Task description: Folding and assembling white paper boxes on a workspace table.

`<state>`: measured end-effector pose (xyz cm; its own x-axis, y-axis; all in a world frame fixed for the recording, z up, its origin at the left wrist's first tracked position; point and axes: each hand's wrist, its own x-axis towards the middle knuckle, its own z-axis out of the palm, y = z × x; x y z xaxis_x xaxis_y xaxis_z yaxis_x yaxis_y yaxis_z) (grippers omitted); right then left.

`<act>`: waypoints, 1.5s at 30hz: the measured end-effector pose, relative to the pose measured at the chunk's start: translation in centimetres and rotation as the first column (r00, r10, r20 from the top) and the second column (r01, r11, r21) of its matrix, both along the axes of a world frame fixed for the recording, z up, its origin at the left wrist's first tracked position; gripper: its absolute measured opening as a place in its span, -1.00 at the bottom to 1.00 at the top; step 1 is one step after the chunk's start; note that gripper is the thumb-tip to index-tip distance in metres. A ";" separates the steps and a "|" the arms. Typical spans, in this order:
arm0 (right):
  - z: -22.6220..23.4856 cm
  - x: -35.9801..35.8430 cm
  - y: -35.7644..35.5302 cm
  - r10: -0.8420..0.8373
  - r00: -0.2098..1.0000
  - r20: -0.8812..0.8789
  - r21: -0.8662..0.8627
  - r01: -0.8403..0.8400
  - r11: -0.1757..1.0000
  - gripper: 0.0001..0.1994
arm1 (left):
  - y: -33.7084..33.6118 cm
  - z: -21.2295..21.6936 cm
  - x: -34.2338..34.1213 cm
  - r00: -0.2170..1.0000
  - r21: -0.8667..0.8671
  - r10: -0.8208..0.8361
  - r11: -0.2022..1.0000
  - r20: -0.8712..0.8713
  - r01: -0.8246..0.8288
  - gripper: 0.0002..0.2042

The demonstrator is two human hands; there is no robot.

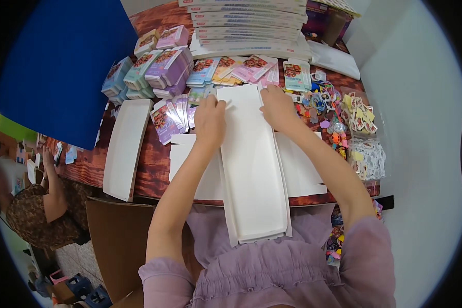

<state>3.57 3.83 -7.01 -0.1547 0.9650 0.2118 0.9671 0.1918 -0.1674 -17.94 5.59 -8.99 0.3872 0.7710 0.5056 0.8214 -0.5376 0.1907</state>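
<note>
A long white cardboard box tray [254, 169] lies lengthwise before me, its near end over the table's front edge by my lap. My left hand [210, 120] is closed at its far left corner, thumb and fingers on the side wall. At the far right corner, my right hand [278, 109] pinches the other side wall. Beneath the tray, a flat white cardboard sheet [300, 164] shows on both sides. Purple cards [164, 122] lie fanned just left of my left hand. The fingertips of both hands are partly hidden.
Another white tray [126, 154] lies at left. Stacks of card packs [168, 66] and long white boxes [249, 23] stand at the back. Small colourful charms [323, 100] and clear bins of cut-outs [367, 159] fill the right. A blue panel [72, 61] and another person [41, 205] are at left.
</note>
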 end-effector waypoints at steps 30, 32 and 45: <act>-1.5 1.8 0.2 0.316 0.898 -0.306 -0.090 -0.358 0.930 -0.93 | -1.7 2.5 -0.3 0.941 -0.401 -0.307 0.852 0.141 0.338 -0.86; -1.3 2.0 1.0 0.295 0.904 -0.310 -0.163 -0.356 0.920 -0.92 | -1.7 2.5 -0.5 0.945 -0.443 -0.260 0.837 0.197 0.322 -0.87; 0.7 1.5 0.9 0.225 0.930 -0.291 -0.281 -0.308 0.909 -0.89 | -0.6 0.9 0.5 0.977 -0.323 -0.127 0.929 0.173 0.178 -0.58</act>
<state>5.08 4.77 -6.26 -0.3981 0.9168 -0.0322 0.8066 0.3332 -0.4882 -17.43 4.99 -8.11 0.4555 0.8424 0.2880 0.6836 -0.5382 0.4929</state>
